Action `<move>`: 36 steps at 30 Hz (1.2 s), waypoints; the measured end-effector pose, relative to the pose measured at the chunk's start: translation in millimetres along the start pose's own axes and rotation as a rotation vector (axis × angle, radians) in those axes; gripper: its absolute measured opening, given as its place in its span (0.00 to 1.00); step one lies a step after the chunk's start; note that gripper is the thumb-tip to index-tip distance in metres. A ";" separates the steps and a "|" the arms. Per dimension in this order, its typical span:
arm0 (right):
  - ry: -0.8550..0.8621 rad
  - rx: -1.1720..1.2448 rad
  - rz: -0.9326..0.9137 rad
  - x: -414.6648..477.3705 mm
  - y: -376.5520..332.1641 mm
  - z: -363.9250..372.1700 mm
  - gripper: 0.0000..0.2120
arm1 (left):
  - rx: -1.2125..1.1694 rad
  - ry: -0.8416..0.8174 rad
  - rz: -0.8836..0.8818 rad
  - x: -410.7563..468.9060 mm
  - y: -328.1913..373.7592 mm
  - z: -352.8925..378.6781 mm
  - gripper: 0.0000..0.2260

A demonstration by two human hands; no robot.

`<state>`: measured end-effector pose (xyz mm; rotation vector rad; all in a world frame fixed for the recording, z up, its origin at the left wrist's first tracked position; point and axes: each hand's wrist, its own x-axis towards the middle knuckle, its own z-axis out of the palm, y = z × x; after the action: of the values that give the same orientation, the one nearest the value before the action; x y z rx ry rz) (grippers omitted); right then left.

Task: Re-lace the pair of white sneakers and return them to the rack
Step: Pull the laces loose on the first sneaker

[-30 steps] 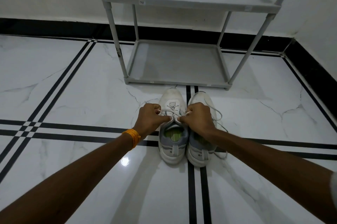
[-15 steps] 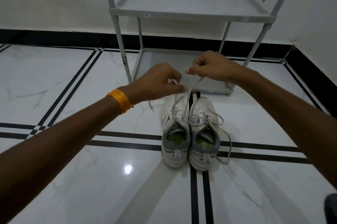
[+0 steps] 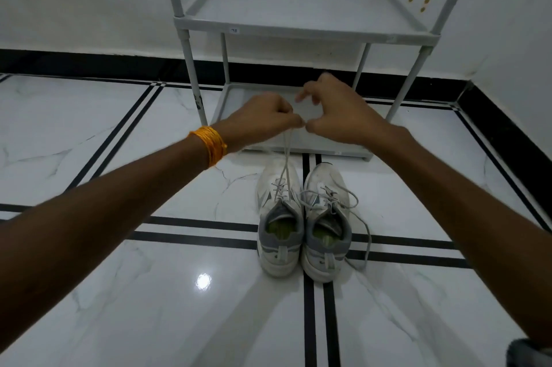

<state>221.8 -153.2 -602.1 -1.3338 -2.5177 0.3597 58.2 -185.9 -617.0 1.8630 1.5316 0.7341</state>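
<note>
Two white sneakers with grey heels stand side by side on the floor, toes towards the rack: the left sneaker (image 3: pixel 279 217) and the right sneaker (image 3: pixel 327 223). My left hand (image 3: pixel 263 120) pinches both ends of the left sneaker's lace (image 3: pixel 286 157), pulled taut up and away from the shoe. My right hand (image 3: pixel 334 111) hovers just right of it, thumb and fingers apart, touching or nearly touching the lace ends. The right sneaker's lace (image 3: pixel 363 226) hangs loose over its side onto the floor.
A grey two-shelf rack (image 3: pixel 301 29) stands against the wall right behind the shoes, both shelves bare. The floor is glossy white marble with black stripes. A black skirting runs along the wall, with a corner at the right.
My hands have risen from the left sneaker's tongue, drawing its lace up and forward. They came together, and my right hand loosened its fingers.
</note>
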 end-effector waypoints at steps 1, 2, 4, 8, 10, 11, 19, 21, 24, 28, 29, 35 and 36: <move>-0.101 0.110 0.017 -4.5 -1.5 4.0 0.16 | -0.105 -0.009 -0.054 -2.3 0.6 -1.5 0.13; -0.178 0.273 0.022 -8.8 -3.4 9.6 0.10 | -0.177 -0.027 -0.091 -5.0 -0.4 -2.9 0.10; -0.140 0.545 0.049 -14.5 -5.2 18.9 0.03 | -0.285 -0.073 -0.136 -8.5 -2.7 -3.6 0.09; -0.066 0.764 0.176 -17.3 -2.0 21.0 0.08 | -0.460 -0.106 -0.212 -9.3 -9.0 -2.8 0.08; -0.020 0.963 0.273 -14.1 -7.8 11.5 0.08 | -0.468 -0.140 -0.202 -9.4 -11.4 -5.3 0.04; -0.012 1.072 0.294 -12.3 -13.0 4.2 0.09 | -0.425 -0.164 -0.193 -9.9 -12.8 -5.3 0.08; -0.079 1.246 0.016 -1.9 -54.3 -41.3 0.08 | 0.268 0.282 0.162 -10.0 -15.7 35.2 0.17; 0.007 1.346 0.105 3.8 -49.7 -38.1 0.09 | 0.348 0.439 0.221 -8.8 -15.1 34.9 0.14; 0.119 1.547 0.326 9.1 -30.8 -22.6 0.09 | 0.414 0.532 0.314 -13.0 -11.9 31.8 0.12; 0.210 1.689 0.574 15.4 -0.2 14.5 0.07 | 0.576 0.460 0.510 -19.1 -17.3 29.1 0.07; 0.183 1.670 0.629 16.3 4.7 24.7 0.07 | 0.531 0.407 0.460 -19.4 -16.1 29.1 0.07; 0.039 1.245 0.654 -0.7 6.8 47.4 0.08 | -0.391 -0.418 -0.431 -11.2 1.5 -1.0 0.09; 0.108 1.189 0.571 -4.6 4.7 44.1 0.11 | -0.476 -0.393 -0.448 -8.7 -0.2 -4.5 0.09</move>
<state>212.6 -158.5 -645.4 -1.3471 -1.2518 1.5132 53.2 -194.0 -614.5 1.1708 1.3064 0.4368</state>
